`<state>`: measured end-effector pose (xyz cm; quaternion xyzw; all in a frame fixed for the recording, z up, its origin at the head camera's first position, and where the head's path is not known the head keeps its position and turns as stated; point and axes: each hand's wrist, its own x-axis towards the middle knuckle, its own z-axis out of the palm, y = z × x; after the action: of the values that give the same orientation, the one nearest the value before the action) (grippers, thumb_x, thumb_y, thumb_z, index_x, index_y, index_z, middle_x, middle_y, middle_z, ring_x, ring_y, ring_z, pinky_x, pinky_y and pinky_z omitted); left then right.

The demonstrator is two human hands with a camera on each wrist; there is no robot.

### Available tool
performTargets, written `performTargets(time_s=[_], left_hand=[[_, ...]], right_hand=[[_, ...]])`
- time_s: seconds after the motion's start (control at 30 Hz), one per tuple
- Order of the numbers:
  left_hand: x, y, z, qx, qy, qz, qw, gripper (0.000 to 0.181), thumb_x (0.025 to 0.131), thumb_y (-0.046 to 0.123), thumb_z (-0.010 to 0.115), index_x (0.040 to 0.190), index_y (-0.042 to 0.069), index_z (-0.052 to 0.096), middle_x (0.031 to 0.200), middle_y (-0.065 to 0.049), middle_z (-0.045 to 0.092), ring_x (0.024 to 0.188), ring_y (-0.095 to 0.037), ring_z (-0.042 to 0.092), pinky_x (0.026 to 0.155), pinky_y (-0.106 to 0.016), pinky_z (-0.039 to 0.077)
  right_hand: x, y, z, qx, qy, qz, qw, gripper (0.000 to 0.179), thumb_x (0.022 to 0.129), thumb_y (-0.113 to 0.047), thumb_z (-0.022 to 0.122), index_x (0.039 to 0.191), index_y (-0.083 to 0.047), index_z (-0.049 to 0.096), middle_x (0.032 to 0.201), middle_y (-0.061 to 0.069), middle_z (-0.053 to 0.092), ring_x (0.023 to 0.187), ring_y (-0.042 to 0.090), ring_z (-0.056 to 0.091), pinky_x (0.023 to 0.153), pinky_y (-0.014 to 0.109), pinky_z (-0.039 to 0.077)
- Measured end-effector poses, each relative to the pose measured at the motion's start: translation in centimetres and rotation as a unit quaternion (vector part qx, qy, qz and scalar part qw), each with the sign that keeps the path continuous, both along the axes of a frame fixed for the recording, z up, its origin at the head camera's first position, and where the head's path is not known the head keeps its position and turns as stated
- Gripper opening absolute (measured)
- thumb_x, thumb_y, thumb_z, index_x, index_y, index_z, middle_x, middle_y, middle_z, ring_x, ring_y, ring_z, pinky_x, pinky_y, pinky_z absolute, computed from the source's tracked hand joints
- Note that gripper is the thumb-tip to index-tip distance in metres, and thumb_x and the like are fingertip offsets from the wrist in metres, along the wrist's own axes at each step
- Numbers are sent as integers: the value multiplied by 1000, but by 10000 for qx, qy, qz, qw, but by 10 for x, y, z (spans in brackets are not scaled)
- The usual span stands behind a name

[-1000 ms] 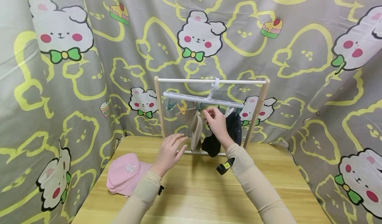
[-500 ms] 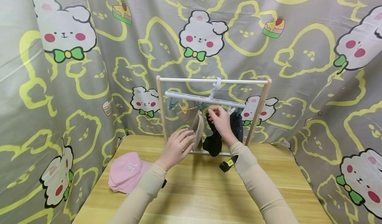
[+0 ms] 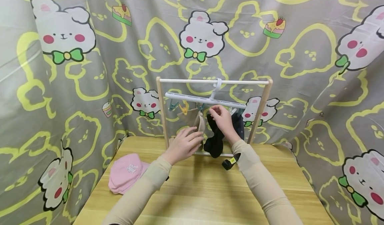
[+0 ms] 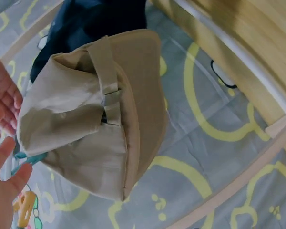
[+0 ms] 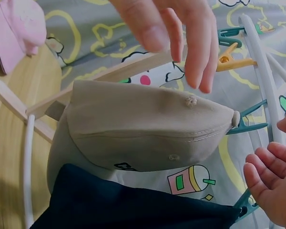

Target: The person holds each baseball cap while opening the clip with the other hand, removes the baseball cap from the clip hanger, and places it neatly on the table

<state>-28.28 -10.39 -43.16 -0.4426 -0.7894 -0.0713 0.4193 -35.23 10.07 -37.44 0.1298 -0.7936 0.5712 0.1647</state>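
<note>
A: Right, nearest first: the left hand [image 3: 183,144] is spread with loose fingers at the lower part of the beige cap [image 3: 199,126], and I can't tell whether it touches the cloth or just hovers there.

B: And just beyond, up and to its right?

A: The right hand [image 3: 221,120] pinches at a clip [image 3: 231,111] under the white clip hanger [image 3: 207,100], where the black cap [image 3: 216,136] hangs. I'd steady the beige cap from below so the hanger doesn't swing, and squeeze the clip fully before lifting cloth away.

B: Anything changed from a second ago?

A: The left hand has come up from above the table [image 3: 210,191] to the beige cap; the right has hardly moved. The pink cap [image 3: 127,171] lies where it was, well off to the left.
</note>
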Motion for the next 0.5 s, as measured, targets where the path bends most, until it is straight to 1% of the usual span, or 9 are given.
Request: performTargets(time_s=[0.17, 0.23, 0.3, 0.37, 0.5], left_hand=[[-6, 4, -1, -192, 57, -82, 9998, 25, 83, 21, 75, 107, 15, 73, 116, -3, 71, 117, -33, 61, 97, -46, 52], [-9, 5, -3, -240, 79, -77, 9997, 24, 83, 21, 75, 106, 15, 73, 115, -2, 71, 117, -33, 61, 96, -46, 52], [-11, 6, -4, -278, 81, -53, 9996, 24, 82, 21, 76, 106, 15, 73, 115, -1, 71, 117, -32, 61, 96, -46, 52], [-13, 7, -5, -336, 80, 3, 9994, 24, 82, 22, 76, 106, 16, 73, 115, 0, 71, 116, -31, 62, 96, -45, 53], [-17, 10, -5, -414, 70, 45, 9991, 25, 82, 23, 77, 106, 16, 72, 115, 0, 71, 111, -28, 64, 94, -43, 53]], right_hand=[[-4, 1, -1, 248, -2, -37, 9997, 25, 96, -27, 61, 107, -5, 66, 95, 17, 67, 82, 30, 63, 64, 21, 49], [-5, 2, -1, 334, -23, -22, 9994, 25, 96, -27, 61, 107, -6, 67, 95, 15, 67, 79, 24, 63, 64, 23, 49], [-6, 2, -1, 425, -79, 9, 9991, 28, 96, -28, 60, 110, -5, 67, 100, 15, 68, 80, 23, 63, 65, 23, 50], [-7, 2, 0, 516, -130, 54, 9986, 30, 96, -28, 60, 113, -4, 66, 105, 16, 69, 84, 25, 65, 68, 25, 52], [-9, 0, 0, 715, -200, 129, 9972, 36, 96, -28, 59, 120, -1, 64, 115, 18, 67, 100, 31, 65, 80, 35, 55]])
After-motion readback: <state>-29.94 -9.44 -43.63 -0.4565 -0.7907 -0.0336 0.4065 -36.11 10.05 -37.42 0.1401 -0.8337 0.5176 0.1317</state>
